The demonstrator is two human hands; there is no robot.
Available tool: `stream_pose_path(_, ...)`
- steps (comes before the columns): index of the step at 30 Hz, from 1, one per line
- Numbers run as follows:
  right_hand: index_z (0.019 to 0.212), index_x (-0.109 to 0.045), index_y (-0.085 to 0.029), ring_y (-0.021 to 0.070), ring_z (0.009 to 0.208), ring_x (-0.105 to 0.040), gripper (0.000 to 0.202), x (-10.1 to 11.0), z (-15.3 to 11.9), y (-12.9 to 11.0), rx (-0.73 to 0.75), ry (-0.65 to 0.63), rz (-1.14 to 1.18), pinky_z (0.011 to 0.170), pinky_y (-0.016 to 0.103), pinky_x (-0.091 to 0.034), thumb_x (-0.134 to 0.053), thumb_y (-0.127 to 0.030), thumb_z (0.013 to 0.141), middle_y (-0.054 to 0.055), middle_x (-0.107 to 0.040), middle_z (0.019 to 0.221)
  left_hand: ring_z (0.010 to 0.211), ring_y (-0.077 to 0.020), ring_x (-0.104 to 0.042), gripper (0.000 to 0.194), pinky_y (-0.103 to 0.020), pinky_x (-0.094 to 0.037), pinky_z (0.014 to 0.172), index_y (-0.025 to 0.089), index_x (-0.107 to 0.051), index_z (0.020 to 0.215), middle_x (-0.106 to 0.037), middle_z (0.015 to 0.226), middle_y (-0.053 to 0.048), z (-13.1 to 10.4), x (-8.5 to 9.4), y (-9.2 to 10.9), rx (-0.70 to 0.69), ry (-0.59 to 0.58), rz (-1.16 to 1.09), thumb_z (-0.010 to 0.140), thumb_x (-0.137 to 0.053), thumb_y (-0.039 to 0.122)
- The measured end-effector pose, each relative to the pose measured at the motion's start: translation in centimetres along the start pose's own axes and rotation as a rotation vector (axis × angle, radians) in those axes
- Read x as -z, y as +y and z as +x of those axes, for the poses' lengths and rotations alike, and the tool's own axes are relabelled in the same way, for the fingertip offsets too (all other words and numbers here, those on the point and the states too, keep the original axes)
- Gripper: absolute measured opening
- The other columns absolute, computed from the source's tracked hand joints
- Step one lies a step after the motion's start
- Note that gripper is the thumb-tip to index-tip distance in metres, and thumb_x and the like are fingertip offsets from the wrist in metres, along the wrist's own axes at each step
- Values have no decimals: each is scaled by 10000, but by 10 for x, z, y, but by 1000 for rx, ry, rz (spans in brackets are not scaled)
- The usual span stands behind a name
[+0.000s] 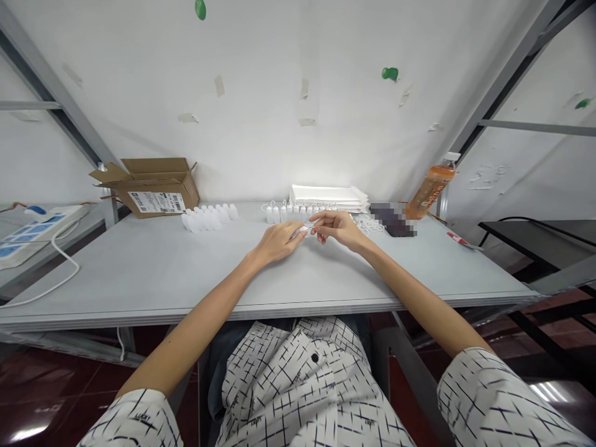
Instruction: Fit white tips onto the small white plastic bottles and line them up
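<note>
Over the middle of the table, my left hand (278, 241) is closed on a small white bottle-shaped plastic piece (303, 230), mostly covered by the fingers. My right hand (342, 227) meets it from the right, thumb and forefinger pinched close to the piece's end; what lies between those fingertips is too small to tell. Just behind both hands stands a row of small white bottle-shaped pieces (276, 215), with thin loops on top. A heap of thin white loops (370, 223) lies behind my right hand. Further left, several translucent white pieces (209, 218) sit grouped together.
An open cardboard box (161, 189) stands at the back left. Stacked white sheets (328, 197) lie by the wall. To the right are a dark, partly blurred phone-like object (395, 223) and an orange drink bottle (432, 189). A power strip (41, 233) is far left.
</note>
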State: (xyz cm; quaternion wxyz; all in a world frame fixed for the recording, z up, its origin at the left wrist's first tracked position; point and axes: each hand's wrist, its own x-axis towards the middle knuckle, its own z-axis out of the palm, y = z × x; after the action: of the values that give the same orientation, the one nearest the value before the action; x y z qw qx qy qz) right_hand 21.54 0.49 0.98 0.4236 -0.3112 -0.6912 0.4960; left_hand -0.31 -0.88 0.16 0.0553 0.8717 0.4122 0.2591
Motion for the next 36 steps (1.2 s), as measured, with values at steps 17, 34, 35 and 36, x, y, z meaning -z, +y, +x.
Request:
stream_pose_path(17,973,-671,-144,119,517,-607,270,-2,0,4,-58,-54,-51,558,287,-525,-681,-196,708,14,-714,703,827,-200,-619,309,-288,-384,671,192,-628,1031,-686,992,-56,-2,-5,-1,-27,-51,66,997,-375,365)
stream_pose_path(34,995,-666,-146,127,536,-638,299,-4,1,13,-77,-90,-70,594,283,-536,-675,-181,698,13,-724,707,824,-212,-622,323,-287,-368,626,180,-596,950,-670,929,-78,-3,-8,-3,-68,-87,198,1012,-344,372)
stream_pose_path(35,997,-664,-145,128,534,-641,302,-5,1,13,-80,-92,-71,593,282,-537,-672,-176,697,12,-722,703,826,-212,-622,322,-286,-362,621,179,-595,949,-670,929,-78,-3,-9,-4,-71,-89,206,1014,-343,370)
stream_pose_path(36,999,-662,-144,129,531,-643,304,-5,1,12,-83,-90,-73,591,281,-539,-669,-171,696,12,-721,701,833,-213,-624,320,-286,-358,618,180,-594,954,-670,934,-77,-2,-9,-4,-77,-91,213,1015,-342,367)
